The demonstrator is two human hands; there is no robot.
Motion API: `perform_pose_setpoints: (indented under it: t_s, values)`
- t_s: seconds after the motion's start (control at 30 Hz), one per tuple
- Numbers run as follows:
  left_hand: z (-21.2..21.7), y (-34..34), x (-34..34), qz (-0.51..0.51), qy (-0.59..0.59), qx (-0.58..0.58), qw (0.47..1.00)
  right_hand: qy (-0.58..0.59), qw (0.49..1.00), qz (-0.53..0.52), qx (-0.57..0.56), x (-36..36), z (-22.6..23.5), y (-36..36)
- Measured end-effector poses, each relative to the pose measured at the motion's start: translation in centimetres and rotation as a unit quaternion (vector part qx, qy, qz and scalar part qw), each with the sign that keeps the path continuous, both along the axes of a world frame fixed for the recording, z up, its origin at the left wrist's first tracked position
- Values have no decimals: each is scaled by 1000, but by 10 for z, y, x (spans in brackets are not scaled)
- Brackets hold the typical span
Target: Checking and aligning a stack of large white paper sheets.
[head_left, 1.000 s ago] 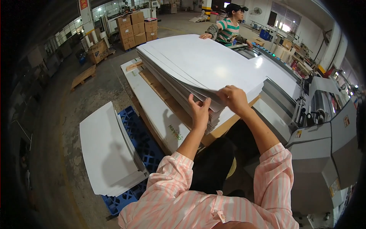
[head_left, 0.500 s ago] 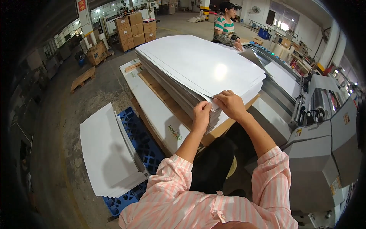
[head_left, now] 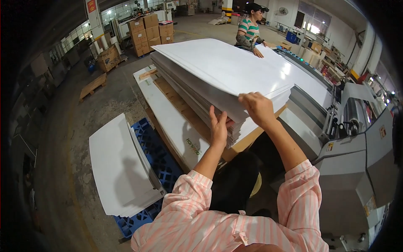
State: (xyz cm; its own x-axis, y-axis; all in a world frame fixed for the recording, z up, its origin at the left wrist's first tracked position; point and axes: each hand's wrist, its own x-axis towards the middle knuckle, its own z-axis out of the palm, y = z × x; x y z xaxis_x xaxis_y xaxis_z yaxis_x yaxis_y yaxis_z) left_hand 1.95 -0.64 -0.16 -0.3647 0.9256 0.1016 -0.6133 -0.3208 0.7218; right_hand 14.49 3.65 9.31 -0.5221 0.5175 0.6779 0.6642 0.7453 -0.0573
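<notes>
At the bottom edge, the wearer's pink-and-white striped sleeves [head_left: 300,187] reach up and forward, rolled near the elbows, forearms bare. Right hand [head_left: 257,110]: fingers pinched closed on the near edge of a large, glossy white sheet [head_left: 214,63], lifting it; cannot tell if one sheet or several. Left hand [head_left: 218,130]: grip wide, thumb and fingers spread, palm turned toward the stack's near corner, below the raised edge; contact of the fingertips with the stack cannot be told. Sheet location: on top of a tall stack of white sheets [head_left: 184,90], near edge curled up with a gap beneath, far part lying flat.

Left of the wearer, a blue lattice plastic pallet [head_left: 145,136] bears a lower pile of plain white sheets [head_left: 119,168], a shadow across it. Between pallet and stack, a long white panel with green print [head_left: 170,117]. On the right, a bulky grey machine [head_left: 344,164] with rollers.

Farther off, a co-worker in a green-and-white striped top [head_left: 250,29] stands across the stack, one hand low over the white surface. Beyond left, a small wooden pallet [head_left: 92,87] on the floor, then stacked brown cardboard boxes [head_left: 145,33].
</notes>
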Motion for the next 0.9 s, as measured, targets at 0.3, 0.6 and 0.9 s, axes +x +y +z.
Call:
perform_pose_setpoints:
  t_s: [0.3, 0.6, 0.9]
  values:
    - [-9, 5, -7, -51, 39, 12, 998, -139, 982, -69, -106, 1, -13, -7]
    - [-1, 2, -4, -30, 61, -11, 998, -102, 963, -109, -226, -13, 4, -17]
    - [11, 4, -3, 25, 55, -73, 995, -65, 988, 74, 120, -1, -3, -7]
